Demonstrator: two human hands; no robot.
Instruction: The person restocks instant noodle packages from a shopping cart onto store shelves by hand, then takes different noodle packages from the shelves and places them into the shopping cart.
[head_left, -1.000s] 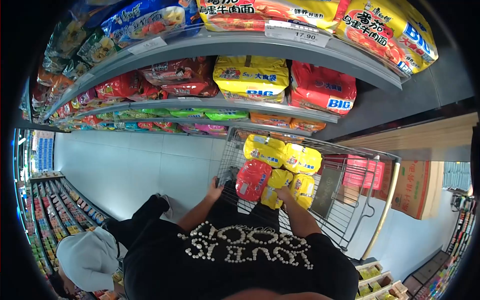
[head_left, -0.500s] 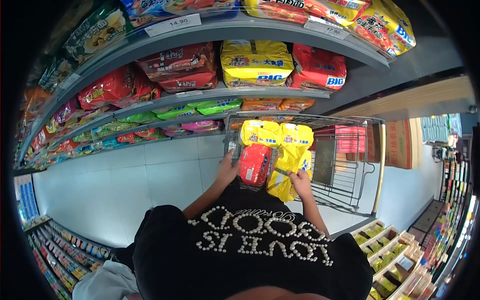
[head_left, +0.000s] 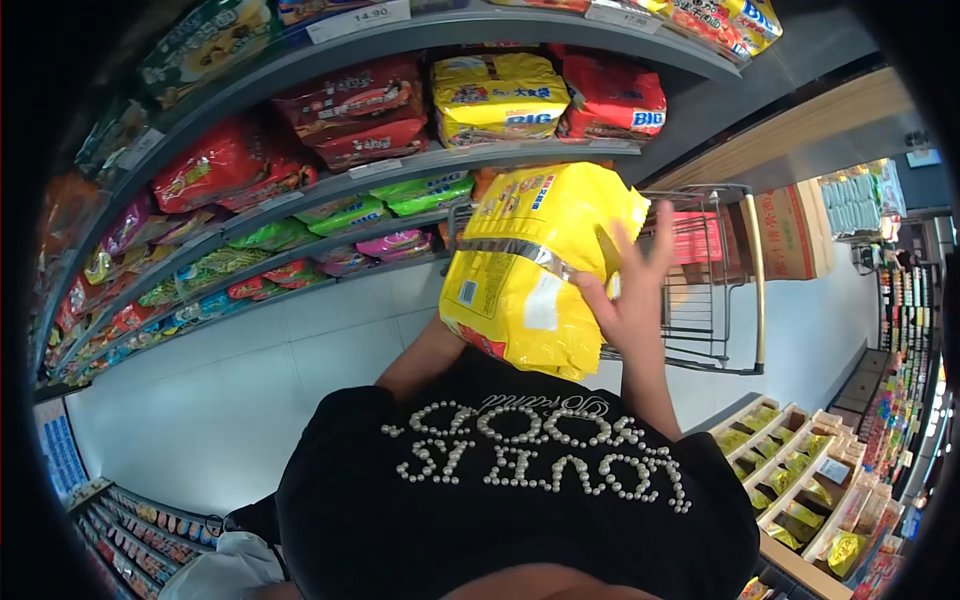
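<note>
A big yellow instant noodle multipack (head_left: 520, 270) with a dark band around it is raised above the cart, close in front of my chest. My left hand (head_left: 440, 342) is at its lower left side and supports it; the fingers are hidden behind the pack. My right hand (head_left: 632, 295) is at the pack's right side, fingers spread and somewhat blurred, thumb close to the yellow wrapper. The wire shopping cart (head_left: 757, 290) stands behind the pack, which hides most of its basket. A red box (head_left: 697, 238) shows in the cart.
Shelves (head_left: 400, 170) of noodle packs curve along the front and left, with yellow, red and green packs on them. A cardboard box (head_left: 790, 235) stands beyond the cart. At the lower right is a wooden display (head_left: 760, 440) of small yellow packets.
The yellow multipack has come up out of the cart toward me and now covers the basket. My right hand has let go of its lower end, and its fingers have spread.
</note>
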